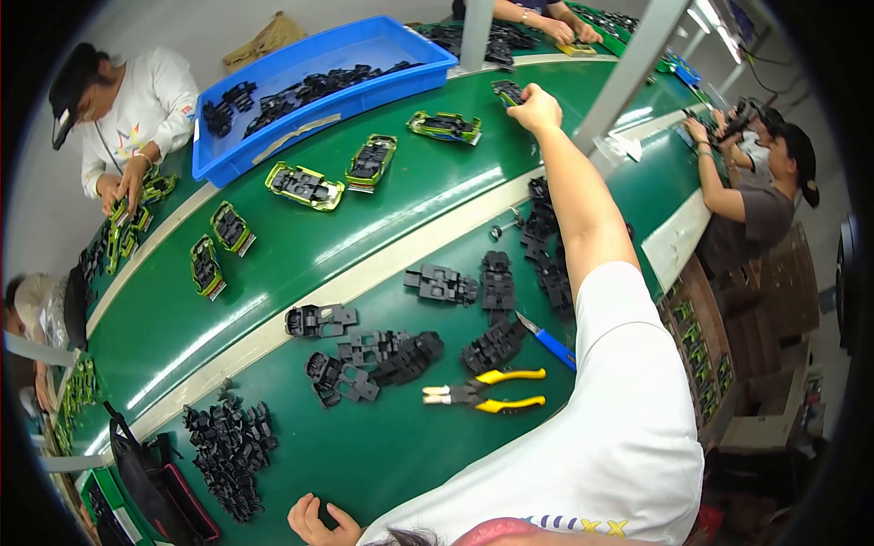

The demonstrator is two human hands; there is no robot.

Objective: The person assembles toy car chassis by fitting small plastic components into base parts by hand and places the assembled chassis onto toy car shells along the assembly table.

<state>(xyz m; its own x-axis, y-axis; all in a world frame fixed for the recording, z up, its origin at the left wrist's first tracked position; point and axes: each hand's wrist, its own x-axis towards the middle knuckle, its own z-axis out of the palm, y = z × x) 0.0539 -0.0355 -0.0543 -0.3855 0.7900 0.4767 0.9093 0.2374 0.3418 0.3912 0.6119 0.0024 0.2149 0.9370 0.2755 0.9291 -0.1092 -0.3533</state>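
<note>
My right hand [535,107] reaches far across the green belt and grips a black-and-green toy car chassis [508,91] near the belt's far edge. My left hand [314,523] rests low at the near edge of the bench, fingers apart, holding nothing, close to a heap of small black plastic parts [228,450]. Stacks of black plastic parts [496,287] lie on the bench under my right arm.
Yellow-handled pliers [487,393] and a blue-handled knife [546,341] lie on the bench. Several green chassis [305,187] ride the belt. A blue bin [364,45] of black parts stands at the back. Other people work at left, right and far side.
</note>
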